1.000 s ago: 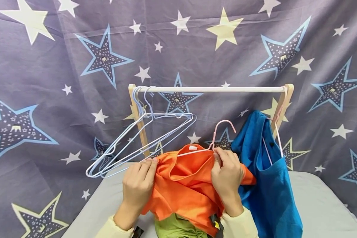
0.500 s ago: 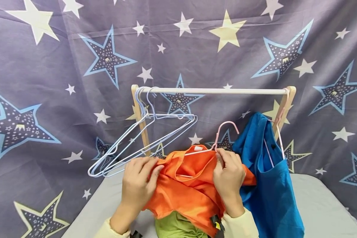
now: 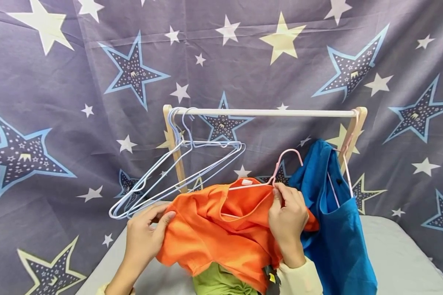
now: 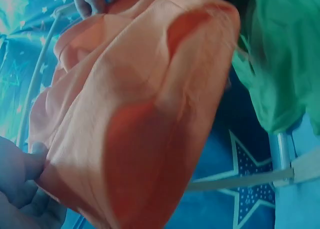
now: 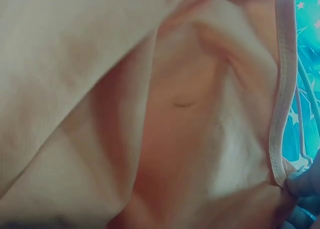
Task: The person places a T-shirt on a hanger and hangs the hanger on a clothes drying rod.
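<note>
An orange T-shirt (image 3: 210, 229) is stretched between both hands in the head view, its neckline facing up. A pink clothes hanger (image 3: 277, 166) runs inside it, with the hook and part of a shoulder bar showing at the neck. My left hand (image 3: 145, 231) pinches the shirt's sleeve side between thumb and fingers; the left wrist view shows the thumb (image 4: 35, 161) on the fabric edge. At the neckline's right side, my right hand (image 3: 288, 217) grips the cloth and the hanger just below its hook. Most of the hanger is hidden in the shirt.
A small rack with a white rail (image 3: 266, 112) stands behind. Several bare hangers (image 3: 206, 143) hang at its left end. A blue garment (image 3: 339, 241) hangs on a pink hanger at the right. Green cloth (image 3: 221, 280) lies below the shirt on a grey surface (image 3: 398, 250).
My left hand has let go near the neckline and moved left and down to the sleeve side, spreading the shirt wider. The right hand and hanger hook have shifted slightly right.
</note>
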`<state>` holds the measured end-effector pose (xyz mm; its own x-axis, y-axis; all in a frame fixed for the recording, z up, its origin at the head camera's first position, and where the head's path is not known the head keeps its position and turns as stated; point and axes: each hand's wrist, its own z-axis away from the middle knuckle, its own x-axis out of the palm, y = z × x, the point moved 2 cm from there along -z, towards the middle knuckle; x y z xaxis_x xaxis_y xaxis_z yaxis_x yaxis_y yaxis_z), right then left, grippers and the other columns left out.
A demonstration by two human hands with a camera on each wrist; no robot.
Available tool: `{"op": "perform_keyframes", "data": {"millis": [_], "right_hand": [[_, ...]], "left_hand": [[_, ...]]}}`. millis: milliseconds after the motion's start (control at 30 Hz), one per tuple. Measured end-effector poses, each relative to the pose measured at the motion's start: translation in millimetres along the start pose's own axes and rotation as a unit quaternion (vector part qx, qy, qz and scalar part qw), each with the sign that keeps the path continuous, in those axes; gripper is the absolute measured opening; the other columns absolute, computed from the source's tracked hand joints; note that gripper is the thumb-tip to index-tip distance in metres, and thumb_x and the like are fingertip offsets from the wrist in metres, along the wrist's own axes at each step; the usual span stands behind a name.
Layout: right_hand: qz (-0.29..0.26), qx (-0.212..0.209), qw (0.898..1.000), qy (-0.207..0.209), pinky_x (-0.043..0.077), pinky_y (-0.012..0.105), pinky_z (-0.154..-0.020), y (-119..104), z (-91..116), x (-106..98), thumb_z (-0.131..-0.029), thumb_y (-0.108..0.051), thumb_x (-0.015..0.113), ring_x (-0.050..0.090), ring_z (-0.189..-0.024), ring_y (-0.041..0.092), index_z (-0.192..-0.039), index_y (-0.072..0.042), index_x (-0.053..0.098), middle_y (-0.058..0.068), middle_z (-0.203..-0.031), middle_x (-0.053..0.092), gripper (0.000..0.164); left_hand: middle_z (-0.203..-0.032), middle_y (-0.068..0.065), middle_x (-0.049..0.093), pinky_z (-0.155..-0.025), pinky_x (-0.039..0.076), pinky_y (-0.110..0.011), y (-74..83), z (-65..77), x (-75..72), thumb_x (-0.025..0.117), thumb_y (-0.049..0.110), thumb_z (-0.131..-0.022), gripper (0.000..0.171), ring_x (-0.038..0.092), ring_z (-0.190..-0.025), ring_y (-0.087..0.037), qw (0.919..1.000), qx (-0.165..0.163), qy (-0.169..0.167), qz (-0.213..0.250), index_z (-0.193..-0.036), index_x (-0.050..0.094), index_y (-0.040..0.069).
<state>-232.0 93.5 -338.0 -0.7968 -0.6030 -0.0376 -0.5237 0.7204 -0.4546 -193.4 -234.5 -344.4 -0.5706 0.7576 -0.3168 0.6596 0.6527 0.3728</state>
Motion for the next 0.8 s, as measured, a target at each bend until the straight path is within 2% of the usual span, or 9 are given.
{"op": "perform_keyframes", "data": {"millis": [233, 367, 433, 500, 567, 700, 800], "right_hand": [[-0.007, 0.004, 1.000, 0.010, 0.052, 0.048, -0.070, 4.2, -2.9, -2.3, -0.093, -0.003, 0.072, 0.064, -0.082, 0.034, -0.101, -0.003, 0.078, 0.013, -0.094, 0.074, 0.010], [-0.008, 0.002, 1.000, 0.009, 0.051, 0.047, -0.069, 3.5, -2.3, -0.7, -0.092, -0.003, 0.073, 0.065, -0.083, 0.033, -0.101, -0.005, 0.079, 0.011, -0.095, 0.075, 0.011], [-0.008, -0.005, 1.000, 0.002, 0.051, 0.046, -0.069, 1.7, -1.1, 1.2, -0.093, -0.005, 0.073, 0.065, -0.083, 0.032, -0.100, -0.007, 0.079, 0.010, -0.095, 0.075, 0.010], [-0.009, -0.012, 1.000, -0.008, 0.051, 0.044, -0.070, -0.5, 0.4, 2.9, -0.094, -0.006, 0.073, 0.065, -0.083, 0.031, -0.100, -0.008, 0.079, 0.009, -0.096, 0.075, 0.009], [-0.007, -0.019, 1.000, -0.017, 0.051, 0.042, -0.069, -2.7, 1.8, 4.2, -0.094, -0.008, 0.073, 0.065, -0.084, 0.030, -0.100, -0.009, 0.079, 0.009, -0.096, 0.075, 0.009], [-0.005, -0.029, 0.999, -0.019, 0.051, 0.041, -0.066, -6.3, 4.2, 5.8, -0.094, -0.009, 0.073, 0.064, -0.083, 0.027, -0.099, -0.011, 0.079, 0.007, -0.095, 0.075, 0.008], [-0.008, -0.037, 0.999, -0.019, 0.051, 0.040, -0.065, -8.4, 5.6, 7.1, -0.093, -0.010, 0.074, 0.065, -0.082, 0.026, -0.099, -0.011, 0.079, 0.006, -0.094, 0.075, 0.008]], "left_hand": [[-0.085, 0.001, 0.074, -0.067, 0.049, -0.011, -3.5, -0.3, -11.5, 0.087, -0.002, -0.076, 0.026, 0.065, -0.067, -0.006, 0.9995, 0.013, 0.000, -0.029, -0.099, 0.080, 0.009], [-0.086, 0.001, 0.071, -0.069, 0.051, -0.012, 1.6, -6.6, -10.4, 0.086, 0.001, -0.077, 0.031, 0.066, -0.070, -0.011, 0.9990, 0.027, -0.005, -0.035, -0.106, 0.077, 0.006], [-0.091, -0.003, 0.071, -0.075, 0.050, -0.013, 6.1, -10.0, -7.5, 0.084, 0.003, -0.080, 0.033, 0.066, -0.075, -0.015, 0.9983, 0.043, 0.000, -0.039, -0.111, 0.076, 0.004], [-0.098, -0.007, 0.072, -0.082, 0.050, -0.020, 11.0, -13.4, -3.4, 0.082, 0.007, -0.082, 0.033, 0.066, -0.084, -0.022, 0.9964, 0.067, 0.003, -0.052, -0.114, 0.075, 0.003], [-0.102, -0.009, 0.071, -0.086, 0.049, -0.028, 15.4, -16.7, 2.1, 0.080, 0.011, -0.085, 0.033, 0.064, -0.089, -0.026, 0.9939, 0.092, -0.008, -0.061, -0.116, 0.075, 0.003], [-0.103, -0.007, 0.071, -0.086, 0.049, -0.036, 21.9, -20.5, 14.3, 0.080, 0.012, -0.086, 0.035, 0.064, -0.093, -0.027, 0.9883, 0.122, -0.053, -0.075, -0.120, 0.075, 0.004], [-0.098, -0.006, 0.071, -0.080, 0.052, -0.037, 24.8, -21.1, 21.2, 0.081, 0.007, -0.084, 0.034, 0.063, -0.089, -0.025, 0.9852, 0.134, -0.066, -0.084, -0.117, 0.076, 0.004]]}}
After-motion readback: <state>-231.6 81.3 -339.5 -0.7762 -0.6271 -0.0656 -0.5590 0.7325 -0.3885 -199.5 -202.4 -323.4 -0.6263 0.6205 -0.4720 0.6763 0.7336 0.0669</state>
